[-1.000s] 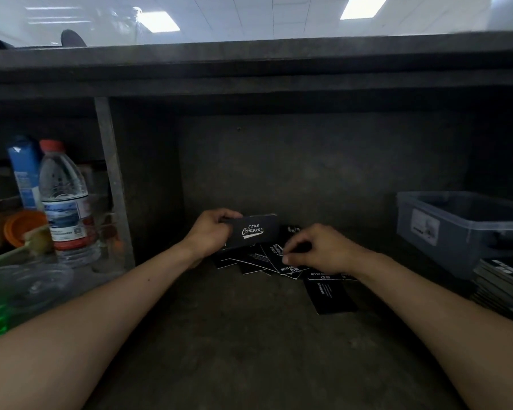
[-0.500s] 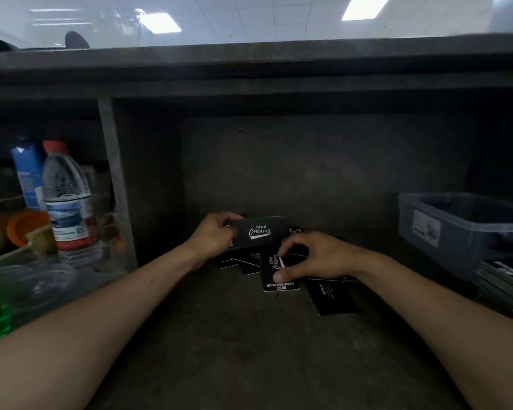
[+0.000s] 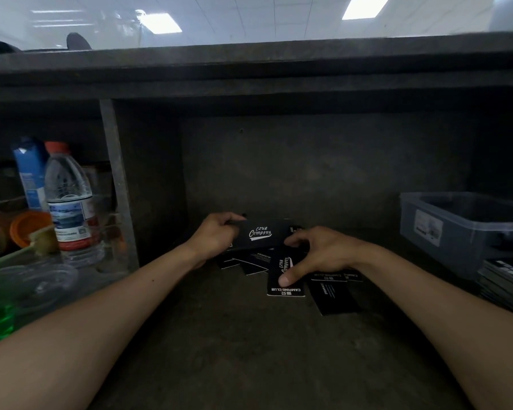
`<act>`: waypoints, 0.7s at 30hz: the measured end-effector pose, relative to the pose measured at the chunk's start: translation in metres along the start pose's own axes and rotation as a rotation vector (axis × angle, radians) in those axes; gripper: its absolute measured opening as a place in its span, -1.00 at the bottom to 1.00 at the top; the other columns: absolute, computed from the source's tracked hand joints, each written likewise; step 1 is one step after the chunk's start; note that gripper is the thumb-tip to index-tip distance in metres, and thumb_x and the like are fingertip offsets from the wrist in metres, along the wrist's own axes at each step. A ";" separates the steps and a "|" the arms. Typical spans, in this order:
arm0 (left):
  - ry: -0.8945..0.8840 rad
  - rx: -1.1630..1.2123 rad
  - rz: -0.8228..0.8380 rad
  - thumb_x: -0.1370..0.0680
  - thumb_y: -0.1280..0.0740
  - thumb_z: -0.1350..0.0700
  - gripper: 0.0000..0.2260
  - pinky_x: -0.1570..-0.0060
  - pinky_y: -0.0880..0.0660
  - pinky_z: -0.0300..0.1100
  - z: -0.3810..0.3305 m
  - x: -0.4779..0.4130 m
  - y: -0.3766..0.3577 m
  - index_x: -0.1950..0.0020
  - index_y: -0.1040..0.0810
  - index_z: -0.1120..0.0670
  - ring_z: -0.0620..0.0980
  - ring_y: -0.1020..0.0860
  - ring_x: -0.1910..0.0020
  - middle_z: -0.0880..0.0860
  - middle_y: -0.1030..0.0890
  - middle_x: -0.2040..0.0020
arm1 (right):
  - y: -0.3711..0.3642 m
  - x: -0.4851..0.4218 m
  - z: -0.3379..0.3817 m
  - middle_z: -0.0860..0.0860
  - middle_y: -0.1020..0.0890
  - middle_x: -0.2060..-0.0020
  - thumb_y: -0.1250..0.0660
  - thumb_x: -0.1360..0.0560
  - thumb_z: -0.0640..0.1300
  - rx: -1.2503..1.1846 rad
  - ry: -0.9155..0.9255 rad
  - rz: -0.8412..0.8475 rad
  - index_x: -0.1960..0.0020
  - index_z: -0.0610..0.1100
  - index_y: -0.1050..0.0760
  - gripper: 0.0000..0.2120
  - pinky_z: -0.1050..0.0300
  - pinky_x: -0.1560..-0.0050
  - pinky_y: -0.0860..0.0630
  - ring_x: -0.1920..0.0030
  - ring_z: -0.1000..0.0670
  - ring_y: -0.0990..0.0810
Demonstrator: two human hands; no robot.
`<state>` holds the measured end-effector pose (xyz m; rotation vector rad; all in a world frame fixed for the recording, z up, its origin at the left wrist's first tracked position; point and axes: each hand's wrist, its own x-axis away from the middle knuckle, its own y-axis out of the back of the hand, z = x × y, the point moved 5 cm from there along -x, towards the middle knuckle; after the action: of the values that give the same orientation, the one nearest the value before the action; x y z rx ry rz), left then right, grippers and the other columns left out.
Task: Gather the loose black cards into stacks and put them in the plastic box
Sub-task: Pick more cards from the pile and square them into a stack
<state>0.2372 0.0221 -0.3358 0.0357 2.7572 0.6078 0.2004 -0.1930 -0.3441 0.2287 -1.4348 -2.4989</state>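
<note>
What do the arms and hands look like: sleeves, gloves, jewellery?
The left forearm and right forearm are bare to the frame edge; no sleeves show. The left hand and right hand are bare too: no gloves, no watch, band or ring visible. One small dark spot marks the left forearm.

Cards (image 3: 292, 288): matt black card stock, smooth-faced, with white print. Surface (image 3: 234, 350): dark, dull and mottled, rough like stone or concrete; back wall (image 3: 323, 173) of the same finish. Box (image 3: 456, 232), right edge: smooth translucent grey plastic with a white paper label (image 3: 428, 227). Bottle (image 3: 68, 199), left edge: clear glossy plastic with a red cap (image 3: 57, 147). Carton (image 3: 30, 173): blue, smooth, seemingly coated paperboard.
</note>
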 end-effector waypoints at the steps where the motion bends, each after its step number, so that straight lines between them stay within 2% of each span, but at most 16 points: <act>1: 0.003 0.003 0.001 -0.55 -0.21 0.39 -0.70 0.31 -0.52 -0.44 0.000 0.000 0.000 -0.15 -0.62 0.14 -0.12 -0.58 0.21 0.09 -0.65 0.08 | 0.001 0.000 -0.001 0.16 -0.54 -0.27 -0.65 0.01 0.31 -0.006 -0.008 -0.009 -0.41 0.00 -0.44 0.06 0.25 -0.30 -0.40 -0.23 0.15 -0.52; 3: 0.007 0.005 0.008 -0.56 -0.22 0.37 -0.72 0.26 -0.54 -0.37 -0.001 0.001 0.000 -0.16 -0.62 0.14 -0.07 -0.60 0.17 0.10 -0.66 0.06 | 0.006 -0.001 -0.003 0.08 -0.58 -0.14 -0.68 -0.13 0.11 -0.089 0.000 -0.094 -0.33 -0.03 -0.53 -0.19 0.30 -0.15 -0.42 -0.14 0.13 -0.56; 5: 0.006 0.022 0.011 -0.57 -0.21 0.38 -0.72 0.22 -0.55 -0.32 -0.002 0.001 -0.001 -0.15 -0.62 0.16 -0.05 -0.61 0.16 0.12 -0.66 0.06 | 0.017 -0.001 -0.008 -0.02 -0.66 -0.02 -0.64 -0.28 -0.08 -0.260 0.015 -0.211 -0.17 -0.05 -0.64 -0.52 0.33 0.02 -0.46 -0.01 0.10 -0.61; 7: 0.002 0.064 0.013 -0.57 -0.20 0.38 -0.73 0.26 -0.55 -0.34 -0.002 0.001 -0.002 -0.12 -0.63 0.18 -0.05 -0.60 0.20 0.14 -0.66 0.08 | 0.025 -0.002 -0.017 0.03 -0.72 0.08 -0.58 -0.36 -0.13 -0.500 -0.011 -0.280 -0.02 -0.01 -0.69 -0.75 0.33 0.17 -0.50 0.12 0.14 -0.66; 10: -0.003 0.105 0.031 -0.57 -0.22 0.35 -0.75 0.32 -0.53 -0.41 -0.003 0.002 -0.002 -0.03 -0.66 0.12 -0.09 -0.63 0.23 0.06 -0.69 0.14 | 0.028 -0.004 -0.025 0.09 -0.70 0.19 -0.53 -0.42 -0.14 -0.837 -0.096 -0.371 0.03 -0.02 -0.63 -0.84 0.24 0.28 -0.46 0.20 0.13 -0.62; 12: 0.006 0.107 0.056 -0.59 -0.22 0.24 -0.74 0.27 -0.53 -0.43 -0.003 0.000 -0.002 0.05 -0.69 0.02 -0.17 -0.65 0.20 -0.11 -0.71 0.20 | 0.027 -0.005 -0.030 0.04 -0.66 0.20 -0.52 -0.43 -0.16 -0.889 -0.107 -0.441 0.07 -0.03 -0.56 -0.84 0.21 0.27 -0.52 0.20 0.09 -0.61; 14: 0.036 0.130 0.095 -0.62 -0.23 0.03 -0.75 0.17 -0.55 -0.34 -0.002 -0.001 -0.003 0.04 -0.71 0.00 -0.17 -0.67 0.15 -0.19 -0.71 0.20 | 0.020 -0.005 -0.033 -0.02 -0.65 0.23 -0.54 -0.40 -0.20 -0.831 -0.096 -0.479 0.13 -0.09 -0.52 -0.80 0.18 0.25 -0.59 0.26 0.05 -0.62; 16: -0.007 0.096 0.133 -0.56 -0.35 -0.12 -0.76 0.18 -0.54 -0.40 -0.004 0.000 -0.006 -0.04 -0.70 0.00 -0.20 -0.68 0.10 -0.23 -0.71 0.16 | 0.016 -0.007 -0.033 -0.07 -0.65 0.29 -0.59 -0.35 -0.20 -0.632 -0.069 -0.510 0.20 -0.11 -0.53 -0.78 0.19 0.28 -0.55 0.32 0.02 -0.60; 18: -0.080 -0.012 0.150 -0.51 -0.47 0.04 -0.81 0.15 -0.54 -0.42 -0.002 0.000 -0.009 -0.11 -0.66 0.00 -0.17 -0.67 0.04 -0.13 -0.71 0.07 | 0.020 -0.007 -0.029 -0.01 -0.65 0.34 -0.65 -0.26 -0.11 -0.409 -0.044 -0.533 0.26 -0.08 -0.57 -0.74 0.18 0.25 -0.51 0.33 0.04 -0.59; 21: -0.126 -0.068 0.124 -0.54 -0.41 0.27 -0.75 0.14 -0.51 -0.50 -0.002 -0.002 -0.006 -0.18 -0.62 0.05 -0.23 -0.60 0.05 -0.13 -0.64 0.01 | 0.025 -0.005 -0.021 0.12 -0.67 0.21 -0.69 -0.13 0.10 -0.096 -0.086 -0.391 0.18 0.05 -0.58 -0.60 0.16 0.05 -0.57 0.16 0.12 -0.64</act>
<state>0.2387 0.0156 -0.3365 0.2229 2.6254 0.7058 0.2144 -0.2210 -0.3336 0.4254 -1.4107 -2.9129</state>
